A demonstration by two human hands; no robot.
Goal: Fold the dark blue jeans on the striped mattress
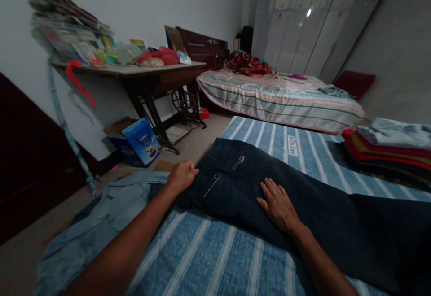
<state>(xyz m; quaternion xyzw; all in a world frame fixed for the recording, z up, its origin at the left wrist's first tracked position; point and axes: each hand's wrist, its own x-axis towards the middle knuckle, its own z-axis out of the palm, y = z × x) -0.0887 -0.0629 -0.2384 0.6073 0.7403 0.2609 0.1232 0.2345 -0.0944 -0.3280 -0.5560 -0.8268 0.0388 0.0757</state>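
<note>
Dark blue jeans (303, 202) lie spread across a blue-and-white striped bedsheet (215, 251). My left hand (182, 176) is closed on the waistband edge of the jeans at their left side. My right hand (278, 204) lies flat on the seat of the jeans, fingers stretched out. A light blue denim garment (111, 206) lies to the left, partly under my left forearm and hanging over the bed's edge.
A stack of folded clothes (387, 150) sits at the right on the bed. Beyond is another bed (279, 96) with a striped quilt. A sewing-machine table (148, 74) piled with clutter stands at the left wall, a blue box (141, 141) beneath it. Wardrobes (303, 22) stand behind.
</note>
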